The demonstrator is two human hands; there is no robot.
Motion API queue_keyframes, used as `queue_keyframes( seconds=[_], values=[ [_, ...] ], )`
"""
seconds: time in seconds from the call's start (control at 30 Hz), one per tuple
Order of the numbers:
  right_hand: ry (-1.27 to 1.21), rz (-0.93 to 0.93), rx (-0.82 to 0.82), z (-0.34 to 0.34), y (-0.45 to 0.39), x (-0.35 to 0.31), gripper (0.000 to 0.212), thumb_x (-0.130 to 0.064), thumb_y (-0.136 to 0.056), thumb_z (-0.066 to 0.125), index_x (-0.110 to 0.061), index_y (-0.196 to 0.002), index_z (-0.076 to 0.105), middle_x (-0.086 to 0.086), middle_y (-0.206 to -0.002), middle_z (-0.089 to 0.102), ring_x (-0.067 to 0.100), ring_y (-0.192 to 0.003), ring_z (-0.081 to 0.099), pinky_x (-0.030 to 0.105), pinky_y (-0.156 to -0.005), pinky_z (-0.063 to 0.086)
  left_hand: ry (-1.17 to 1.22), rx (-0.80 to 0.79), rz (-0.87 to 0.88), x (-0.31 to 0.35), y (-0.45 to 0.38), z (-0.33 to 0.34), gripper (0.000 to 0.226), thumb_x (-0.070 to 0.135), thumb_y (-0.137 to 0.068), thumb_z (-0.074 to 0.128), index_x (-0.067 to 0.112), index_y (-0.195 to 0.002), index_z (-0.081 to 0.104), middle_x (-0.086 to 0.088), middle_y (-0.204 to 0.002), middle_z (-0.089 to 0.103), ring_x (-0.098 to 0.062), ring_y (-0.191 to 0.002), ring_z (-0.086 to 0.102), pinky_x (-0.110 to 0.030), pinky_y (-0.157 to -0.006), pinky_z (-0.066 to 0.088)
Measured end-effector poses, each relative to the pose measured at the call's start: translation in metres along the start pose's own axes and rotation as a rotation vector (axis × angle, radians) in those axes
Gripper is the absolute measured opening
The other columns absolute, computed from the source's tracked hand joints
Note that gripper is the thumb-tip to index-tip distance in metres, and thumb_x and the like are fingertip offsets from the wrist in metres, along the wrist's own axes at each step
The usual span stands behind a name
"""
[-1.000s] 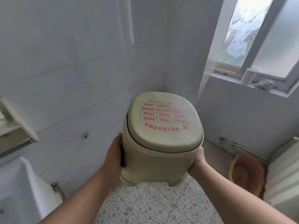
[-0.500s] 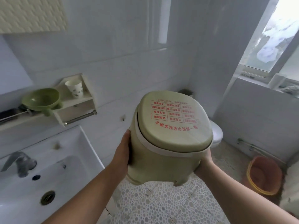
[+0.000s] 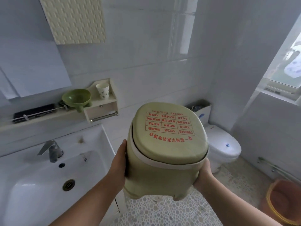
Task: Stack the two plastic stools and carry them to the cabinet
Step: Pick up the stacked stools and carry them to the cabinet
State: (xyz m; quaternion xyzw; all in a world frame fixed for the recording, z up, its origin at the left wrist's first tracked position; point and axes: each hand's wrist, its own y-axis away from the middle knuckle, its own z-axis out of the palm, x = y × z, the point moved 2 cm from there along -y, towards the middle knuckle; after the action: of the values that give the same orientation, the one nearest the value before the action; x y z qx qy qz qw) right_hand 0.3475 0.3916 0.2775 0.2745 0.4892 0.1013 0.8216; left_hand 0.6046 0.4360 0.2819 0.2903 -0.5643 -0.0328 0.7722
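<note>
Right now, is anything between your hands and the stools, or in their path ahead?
Nothing sits between them: the left hand and right hand press bare against the sides of the stacked stools. Ahead, the sink lies to the left and the toilet just behind the stools. No cabinet to head for can be made out.

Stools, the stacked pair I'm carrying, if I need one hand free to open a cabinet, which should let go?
Probably the left hand: it only presses flat against the side of the stools, while the right hand sits lower, nearer the base. Neither would be secure alone.
</note>
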Motion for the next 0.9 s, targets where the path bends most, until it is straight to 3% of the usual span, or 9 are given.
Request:
queue_keyframes(
  seconds=[0.1, 0.23, 0.37, 0.5, 0.73, 0.9],
  values=[
    [-0.016, 0.062, -0.006, -0.008, -0.006, 0.008, 0.037, -0.043, -0.1, 0.049, -0.016, -0.101, 0.075, 0.01, -0.103, 0.075, 0.029, -0.095, 0.065, 0.049, -0.103, 0.051, -0.003, -0.003, -0.023, -0.004, 0.011, 0.0, 0.054, 0.069, -0.094, 0.048, 0.032, -0.12, 0.077, -0.001, -0.12, 0.078, -0.025, -0.122, 0.064, -0.05, -0.115, 0.04],
    [-0.055, 0.114, 0.012, -0.018, -0.005, 0.028, 0.042, -0.052, -0.096, 0.052, -0.019, -0.102, 0.077, 0.01, -0.115, 0.077, 0.034, -0.114, 0.066, 0.055, -0.11, 0.046, -0.016, 0.018, -0.035, -0.013, 0.024, -0.004, 0.049, 0.065, -0.092, 0.052, 0.033, -0.116, 0.08, -0.001, -0.119, 0.079, -0.026, -0.122, 0.065, -0.051, -0.115, 0.041],
    [-0.045, 0.096, 0.008, -0.022, 0.005, 0.046, 0.037, -0.047, -0.099, 0.052, -0.02, -0.1, 0.077, 0.007, -0.104, 0.08, 0.032, -0.107, 0.068, 0.056, -0.108, 0.048, 0.004, 0.028, -0.036, -0.021, 0.032, -0.017, 0.046, 0.059, -0.095, 0.051, 0.029, -0.113, 0.082, -0.003, -0.118, 0.079, -0.027, -0.121, 0.067, -0.051, -0.113, 0.043],
    [-0.029, 0.074, 0.031, -0.02, 0.02, 0.06, 0.038, -0.045, -0.1, 0.051, -0.019, -0.111, 0.076, 0.005, -0.098, 0.079, 0.031, -0.103, 0.068, 0.056, -0.108, 0.048, 0.021, 0.015, -0.039, -0.024, 0.044, -0.03, 0.042, 0.05, -0.1, 0.049, 0.026, -0.106, 0.084, -0.004, -0.112, 0.081, -0.026, -0.117, 0.068, -0.049, -0.11, 0.046],
    [-0.068, -0.031, 0.133, -0.004, 0.058, 0.107, 0.033, -0.042, -0.096, 0.055, -0.018, -0.098, 0.078, 0.006, -0.093, 0.081, 0.036, -0.105, 0.069, 0.057, -0.105, 0.05, 0.04, -0.056, -0.074, -0.024, 0.052, -0.087, 0.038, 0.052, -0.094, 0.059, 0.027, -0.112, 0.08, -0.002, -0.121, 0.077, -0.024, -0.122, 0.063, -0.05, -0.113, 0.043],
    [-0.099, -0.083, 0.22, 0.015, 0.107, 0.164, 0.034, -0.036, -0.098, 0.051, -0.011, -0.106, 0.073, 0.014, -0.106, 0.076, 0.034, -0.094, 0.068, 0.051, -0.09, 0.058, -0.012, -0.179, -0.091, -0.021, 0.059, -0.148, 0.041, 0.058, -0.091, 0.058, 0.03, -0.108, 0.083, -0.001, -0.116, 0.079, -0.026, -0.12, 0.066, -0.05, -0.111, 0.044]
  ],
)
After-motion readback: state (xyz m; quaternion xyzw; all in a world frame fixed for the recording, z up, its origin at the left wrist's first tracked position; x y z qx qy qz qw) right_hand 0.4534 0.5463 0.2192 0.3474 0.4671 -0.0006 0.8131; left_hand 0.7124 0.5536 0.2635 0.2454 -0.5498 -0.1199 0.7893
